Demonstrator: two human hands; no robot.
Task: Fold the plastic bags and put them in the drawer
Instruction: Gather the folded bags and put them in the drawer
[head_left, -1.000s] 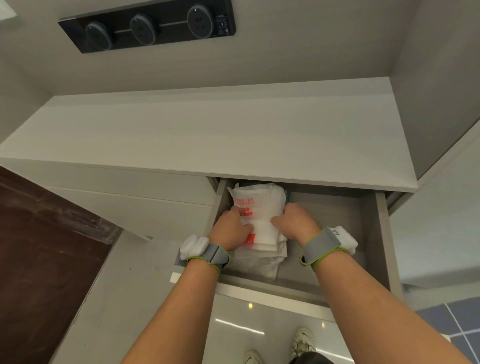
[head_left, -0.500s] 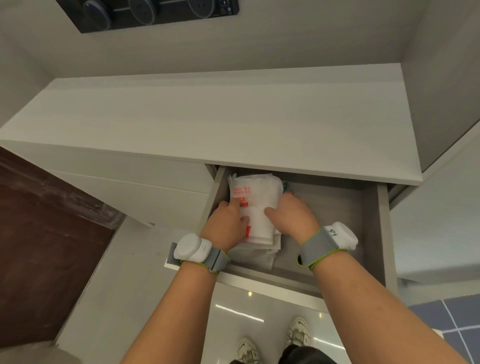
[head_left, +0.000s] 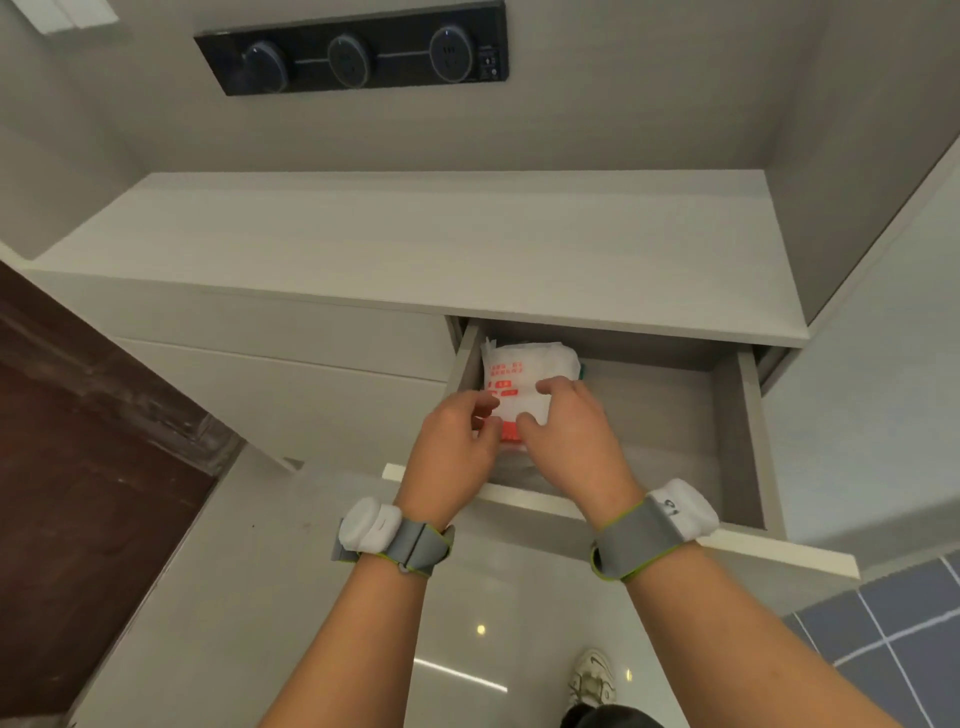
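Observation:
A folded white plastic bag with red print (head_left: 524, 369) lies on a stack of folded bags in the back left corner of the open drawer (head_left: 748, 441). My left hand (head_left: 457, 447) hovers over the bag's near left edge, fingers loosely curled, tips just touching it. My right hand (head_left: 571, 441) rests its index finger and thumb on the bag's near right part, fingers spread. Neither hand closes around the bag. Both hands hide the lower bags in the stack. Each wrist wears a grey band with a white sensor.
A pale countertop (head_left: 415, 249) overhangs the drawer, with a black socket panel (head_left: 353, 52) on the wall above. The right half of the drawer floor (head_left: 660, 415) is bare. My shoe (head_left: 592, 675) shows on the glossy floor; a dark brown surface (head_left: 78, 467) lies left.
Both hands have drawn back toward me from pressing down on the bag. Their wrists are now outside the drawer front. The bag stays in the drawer's back left corner.

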